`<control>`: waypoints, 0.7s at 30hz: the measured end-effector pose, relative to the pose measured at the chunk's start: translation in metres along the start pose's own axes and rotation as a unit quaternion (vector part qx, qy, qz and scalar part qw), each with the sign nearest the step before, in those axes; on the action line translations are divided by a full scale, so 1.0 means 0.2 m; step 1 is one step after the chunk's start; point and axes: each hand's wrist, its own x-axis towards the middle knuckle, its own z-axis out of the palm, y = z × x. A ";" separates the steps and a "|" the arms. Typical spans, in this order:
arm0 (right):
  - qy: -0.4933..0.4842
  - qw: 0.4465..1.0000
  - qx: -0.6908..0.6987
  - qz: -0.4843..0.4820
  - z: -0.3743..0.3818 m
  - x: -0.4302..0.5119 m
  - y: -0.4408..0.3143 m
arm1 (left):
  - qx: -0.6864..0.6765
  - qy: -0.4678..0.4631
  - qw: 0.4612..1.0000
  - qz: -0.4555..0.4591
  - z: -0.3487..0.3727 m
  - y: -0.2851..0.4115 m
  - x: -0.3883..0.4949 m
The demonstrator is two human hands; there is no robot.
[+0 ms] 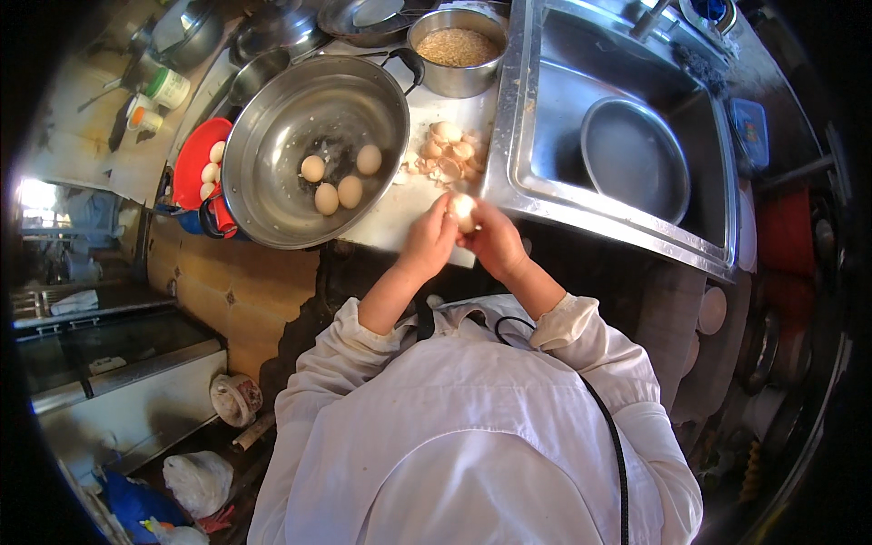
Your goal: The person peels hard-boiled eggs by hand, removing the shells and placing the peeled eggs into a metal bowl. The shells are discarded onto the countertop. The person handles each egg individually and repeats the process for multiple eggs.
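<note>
Both hands meet over the counter's front edge around one egg [463,210], whose visible top looks pale and bright. My left hand [432,235] holds it from the left, and my right hand [497,238] grips it from the right; the fingers hide much of it. Just beyond them lies a heap of broken brown eggshells [448,153]. To the left, a wide steel pan [272,150] holds several brown eggs [338,194] and a little liquid with shell bits. Several pale eggs [210,172] sit in a red plastic bowl [187,167] beside the pan.
A steel pot of grainy food [458,48] stands behind the shells. On the right is a steel sink [511,163] with a round metal basin [633,160] inside. The pan's black handle [409,65] points toward the pot. Lidded jars [168,88] stand at the far left.
</note>
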 end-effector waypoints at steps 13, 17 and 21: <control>0.013 1.000 -0.024 -0.014 -0.01 0.01 0.04 | -0.073 0.033 0.996 -0.025 0.01 -0.01 -0.01; -0.044 0.998 0.022 0.046 -0.04 -0.01 0.00 | 0.077 0.047 0.996 -0.024 -0.04 -0.10 0.04; -0.052 0.998 0.001 0.046 -0.03 -0.02 -0.02 | 0.080 0.040 0.996 0.024 -0.09 -0.10 0.06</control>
